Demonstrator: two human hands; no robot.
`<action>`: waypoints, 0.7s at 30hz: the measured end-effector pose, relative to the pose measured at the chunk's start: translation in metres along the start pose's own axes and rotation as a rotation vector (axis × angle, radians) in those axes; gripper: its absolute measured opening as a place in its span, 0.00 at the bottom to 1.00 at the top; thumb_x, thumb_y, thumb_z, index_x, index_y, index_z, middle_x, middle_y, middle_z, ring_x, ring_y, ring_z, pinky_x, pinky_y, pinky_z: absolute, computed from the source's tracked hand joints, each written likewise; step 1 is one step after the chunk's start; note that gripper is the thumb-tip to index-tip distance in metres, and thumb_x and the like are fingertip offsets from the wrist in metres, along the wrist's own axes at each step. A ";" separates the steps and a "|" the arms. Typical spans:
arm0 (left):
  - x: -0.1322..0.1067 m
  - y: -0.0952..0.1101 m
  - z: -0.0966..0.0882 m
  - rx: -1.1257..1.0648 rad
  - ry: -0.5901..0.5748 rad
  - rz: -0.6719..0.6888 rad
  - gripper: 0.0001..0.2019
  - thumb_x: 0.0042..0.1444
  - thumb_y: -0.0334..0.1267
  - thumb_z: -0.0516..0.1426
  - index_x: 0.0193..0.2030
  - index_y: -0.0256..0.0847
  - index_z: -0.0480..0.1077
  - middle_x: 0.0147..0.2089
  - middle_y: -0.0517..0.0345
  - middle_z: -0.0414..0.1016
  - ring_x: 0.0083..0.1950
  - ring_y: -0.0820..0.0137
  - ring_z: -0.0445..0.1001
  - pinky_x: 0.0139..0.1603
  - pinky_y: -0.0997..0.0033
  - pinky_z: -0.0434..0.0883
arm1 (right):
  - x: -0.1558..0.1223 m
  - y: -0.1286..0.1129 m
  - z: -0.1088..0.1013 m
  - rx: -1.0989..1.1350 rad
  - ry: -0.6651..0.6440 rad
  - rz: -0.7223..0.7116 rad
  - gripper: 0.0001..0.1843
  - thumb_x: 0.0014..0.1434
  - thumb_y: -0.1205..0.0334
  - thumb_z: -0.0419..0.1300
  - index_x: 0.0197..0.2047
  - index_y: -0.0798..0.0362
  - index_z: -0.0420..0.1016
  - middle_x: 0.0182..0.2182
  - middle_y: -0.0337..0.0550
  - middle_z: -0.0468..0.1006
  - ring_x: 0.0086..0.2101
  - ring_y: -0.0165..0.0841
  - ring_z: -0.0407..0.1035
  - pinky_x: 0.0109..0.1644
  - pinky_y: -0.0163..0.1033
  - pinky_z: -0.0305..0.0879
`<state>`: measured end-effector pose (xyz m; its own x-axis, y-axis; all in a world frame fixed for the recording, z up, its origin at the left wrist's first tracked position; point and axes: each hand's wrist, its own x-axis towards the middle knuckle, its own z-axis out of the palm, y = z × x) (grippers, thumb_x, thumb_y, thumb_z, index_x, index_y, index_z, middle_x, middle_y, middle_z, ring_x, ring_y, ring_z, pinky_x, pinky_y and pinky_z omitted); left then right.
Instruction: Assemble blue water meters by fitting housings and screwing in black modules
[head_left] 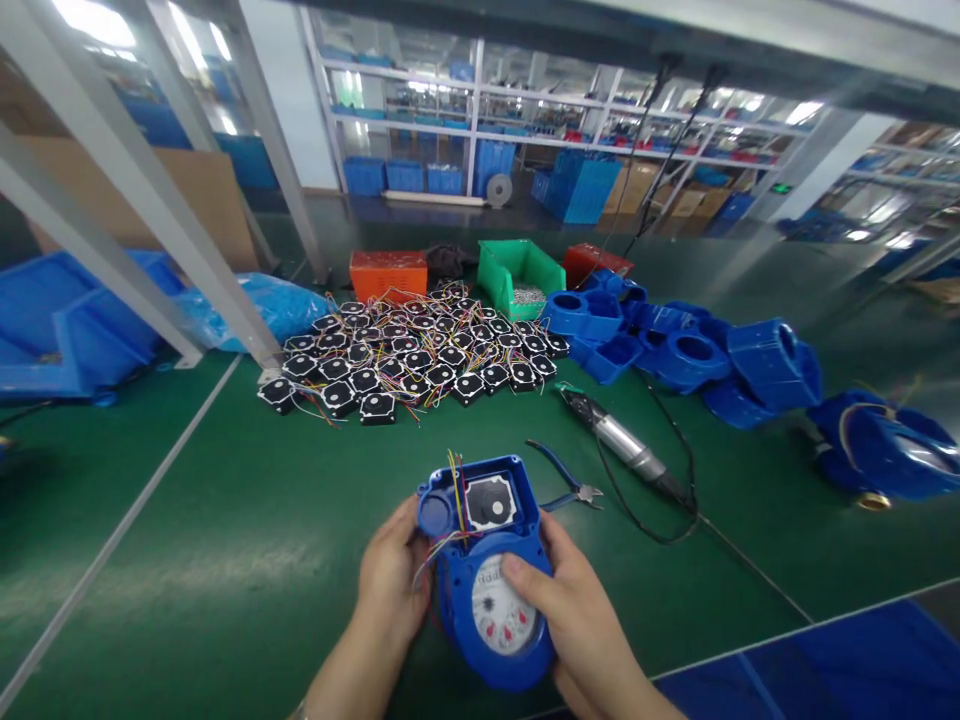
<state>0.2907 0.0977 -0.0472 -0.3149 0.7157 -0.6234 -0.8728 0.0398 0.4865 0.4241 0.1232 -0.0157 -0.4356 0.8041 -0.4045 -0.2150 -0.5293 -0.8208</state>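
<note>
Two bare hands hold one blue plastic water meter housing [486, 570] just above a green matted surface [225, 540], seen from the head camera looking forward and down. The left hand [390, 585] wraps the housing's left side, fingers curled around the edge near loose coloured wires [454, 478]. The right hand [577, 620] grips the right side, its thumb pressed flat on the round dial face [501, 610].

The housing is open at its upper end. A small black-and-white square module [490, 501] already sits in that compartment, and the wires stand up beside it untrimmed and untucked. No cover closes the compartment, so the assembly appears partly done, with wiring and closing left.

Further back lies a large heap of similar black square modules with wire tails [409, 360]. Blue-handled cutters [566, 480] and a slim corded electric screwdriver [626, 450] lie just beyond the housing. To the right, empty blue plastic housings [675, 350] are piled. An orange bin [388, 274], a green bin [519, 275] and a red bin [596, 262] stand behind the heap.
</note>
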 end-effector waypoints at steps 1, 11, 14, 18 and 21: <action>-0.002 0.002 -0.003 -0.007 0.006 0.060 0.11 0.47 0.37 0.56 0.38 0.36 0.68 0.39 0.52 0.75 0.44 0.65 0.72 0.44 0.68 0.69 | 0.001 0.000 0.000 -0.017 0.001 0.002 0.45 0.42 0.57 0.69 0.56 0.57 0.47 0.48 0.54 0.62 0.45 0.43 0.62 0.51 0.45 0.60; -0.022 0.007 0.010 0.434 -0.191 0.297 0.37 0.40 0.39 0.63 0.57 0.42 0.51 0.52 0.50 0.66 0.50 0.60 0.67 0.50 0.65 0.65 | 0.007 -0.007 -0.004 -0.122 -0.107 -0.006 0.39 0.49 0.52 0.64 0.56 0.56 0.48 0.50 0.53 0.60 0.46 0.41 0.61 0.48 0.42 0.63; -0.021 0.010 0.013 0.443 -0.200 0.289 0.39 0.39 0.38 0.63 0.58 0.43 0.49 0.52 0.50 0.65 0.50 0.60 0.67 0.50 0.63 0.64 | 0.013 -0.012 -0.004 -0.094 -0.095 0.015 0.39 0.47 0.51 0.65 0.56 0.56 0.51 0.49 0.53 0.61 0.47 0.41 0.60 0.49 0.42 0.61; -0.021 0.011 0.012 0.456 -0.211 0.272 0.39 0.39 0.39 0.63 0.58 0.45 0.49 0.52 0.51 0.66 0.50 0.58 0.67 0.50 0.62 0.64 | 0.019 -0.009 -0.006 -0.067 -0.130 0.009 0.41 0.46 0.55 0.66 0.57 0.54 0.49 0.49 0.52 0.62 0.47 0.41 0.60 0.51 0.44 0.59; -0.021 0.009 0.010 0.465 -0.203 0.265 0.39 0.40 0.40 0.62 0.58 0.46 0.48 0.52 0.51 0.65 0.51 0.58 0.66 0.51 0.62 0.64 | 0.021 0.000 -0.009 -0.016 -0.173 -0.022 0.38 0.49 0.57 0.65 0.57 0.54 0.49 0.50 0.52 0.60 0.49 0.40 0.58 0.54 0.44 0.56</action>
<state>0.2934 0.0900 -0.0235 -0.3827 0.8609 -0.3353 -0.5031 0.1102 0.8572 0.4226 0.1431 -0.0276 -0.5754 0.7562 -0.3116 -0.2129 -0.5063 -0.8356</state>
